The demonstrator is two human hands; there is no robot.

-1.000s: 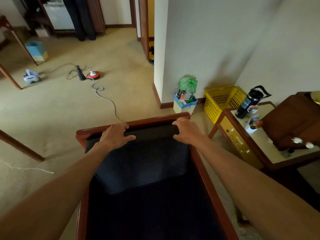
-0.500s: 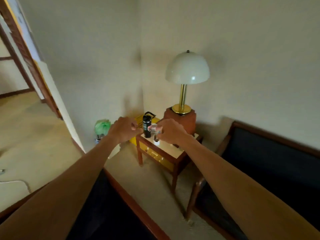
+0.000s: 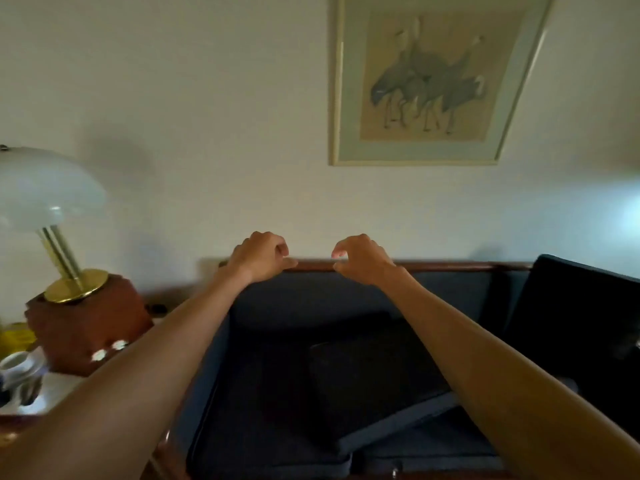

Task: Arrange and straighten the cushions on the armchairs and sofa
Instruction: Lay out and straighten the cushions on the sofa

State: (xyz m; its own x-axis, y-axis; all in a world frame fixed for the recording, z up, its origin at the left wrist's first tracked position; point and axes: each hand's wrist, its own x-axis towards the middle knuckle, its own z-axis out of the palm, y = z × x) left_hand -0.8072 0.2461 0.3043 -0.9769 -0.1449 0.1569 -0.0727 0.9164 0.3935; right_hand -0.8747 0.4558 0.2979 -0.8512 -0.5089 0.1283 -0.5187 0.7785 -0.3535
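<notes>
Dark blue sofa [image 3: 346, 296] work remains: one loose cushion [image 3: 374, 382] lies crooked across the seat. Left hand [image 3: 259, 258] and right hand [image 3: 360, 259] hover empty, fingers loosely curled, near the backrest.

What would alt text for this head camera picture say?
Two bare arms reach over a dark blue sofa, left hand and right hand loosely curled, empty, near its wooden back rail. A loose cushion lies askew on the seat; a lamp stands left.
</notes>
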